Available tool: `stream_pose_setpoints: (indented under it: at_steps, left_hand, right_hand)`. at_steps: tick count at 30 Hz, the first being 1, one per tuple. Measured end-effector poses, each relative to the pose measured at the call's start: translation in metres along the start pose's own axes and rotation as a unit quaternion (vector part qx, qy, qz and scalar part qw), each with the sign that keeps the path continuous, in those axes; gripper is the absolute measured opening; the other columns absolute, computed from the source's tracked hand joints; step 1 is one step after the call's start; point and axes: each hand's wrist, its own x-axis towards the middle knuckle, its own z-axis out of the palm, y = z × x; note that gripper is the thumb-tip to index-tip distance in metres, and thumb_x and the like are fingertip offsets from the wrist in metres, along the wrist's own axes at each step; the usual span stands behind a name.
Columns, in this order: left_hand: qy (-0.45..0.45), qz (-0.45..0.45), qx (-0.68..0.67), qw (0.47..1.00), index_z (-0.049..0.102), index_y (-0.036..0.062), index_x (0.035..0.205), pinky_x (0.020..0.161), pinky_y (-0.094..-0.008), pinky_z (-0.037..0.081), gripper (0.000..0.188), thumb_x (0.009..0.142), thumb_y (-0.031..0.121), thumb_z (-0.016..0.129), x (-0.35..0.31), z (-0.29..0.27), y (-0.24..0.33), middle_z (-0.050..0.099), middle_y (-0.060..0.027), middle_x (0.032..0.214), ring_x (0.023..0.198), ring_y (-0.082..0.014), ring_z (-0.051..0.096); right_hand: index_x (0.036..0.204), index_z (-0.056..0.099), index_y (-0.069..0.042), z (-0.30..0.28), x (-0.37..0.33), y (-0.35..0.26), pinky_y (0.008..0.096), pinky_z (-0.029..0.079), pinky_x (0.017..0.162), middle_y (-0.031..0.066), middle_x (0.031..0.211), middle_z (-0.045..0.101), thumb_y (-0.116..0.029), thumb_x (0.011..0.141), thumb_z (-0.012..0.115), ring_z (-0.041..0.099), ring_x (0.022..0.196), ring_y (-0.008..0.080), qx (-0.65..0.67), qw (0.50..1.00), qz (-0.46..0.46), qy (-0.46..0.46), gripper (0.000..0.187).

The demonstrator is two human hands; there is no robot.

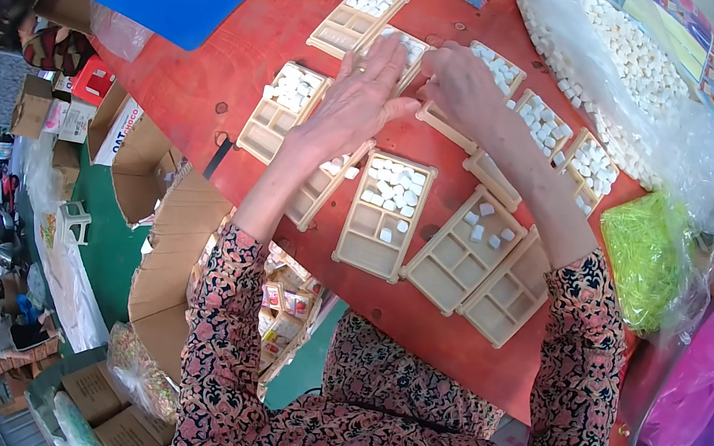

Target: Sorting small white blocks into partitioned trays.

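Note:
My left hand [364, 89] lies flat, fingers stretched and thumb out to the side, over a beige compartment tray [411, 48] with small white cube-like pieces in its far end. Beside it my right hand [462, 81] is closed, its fingers curled down at the near left of another beige tray [498, 65]; its fingertips are hidden, so what they hold cannot be seen. More trays stand around the hands. One filled tray [288, 98] is at the left, and a tray in front [379, 250] holds a heap of white pieces. A nearer tray [453, 262] has only several pieces.
A large clear bag of white pieces [626, 60] lies open at the far right of the red table [200, 95]. Nearer are a bag of bright green strips [645, 259] and a pink plastic bag [711, 373]. An opened cardboard box [174, 259] stands left of the table.

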Motion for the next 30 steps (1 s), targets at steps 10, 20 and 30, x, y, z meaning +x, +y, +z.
stream_pose_setpoints:
  at_steps: [10,20,30]
  left_hand:
    - [0.038,-0.039,-0.026,0.998,0.037,-0.0071,0.137,0.115,-0.0507,0.012,0.062,0.093,0.033,0.053,-0.024,-0.012,-0.003,0.02,-0.0229,0.152,0.143,-0.0353,0.014]
    - [0.029,-0.013,-0.01,0.999,0.044,-0.0064,0.132,0.113,-0.0563,0.013,0.056,0.093,0.033,0.054,-0.046,-0.025,0.033,0.024,-0.0243,0.15,0.142,-0.0399,0.014]
    - [0.03,-0.002,-0.072,0.997,0.045,-0.006,0.13,0.112,-0.0499,0.024,0.047,0.089,0.011,0.058,-0.119,-0.016,0.119,0.032,-0.0239,0.145,0.139,-0.0411,0.023]
  right_hand:
    - [0.077,0.059,0.001,-0.01,0.004,-0.025,0.0426,0.052,0.066,0.0199,0.08,0.062,-0.001,0.07,0.064,0.064,0.078,0.0361,-0.1,0.989,-0.058,-0.09,0.009]
    - [0.079,0.059,0.003,-0.043,0.003,-0.02,0.0317,0.046,0.056,0.0109,0.068,0.06,-0.012,0.083,0.063,0.062,0.067,0.0157,0.133,0.988,0.061,-0.051,0.017]
    - [0.076,0.056,0.003,-0.124,-0.09,-0.047,0.0251,0.036,0.054,-0.0018,0.063,0.049,-0.015,0.086,0.061,0.043,0.061,0.0053,0.291,0.936,0.117,-0.159,0.022]
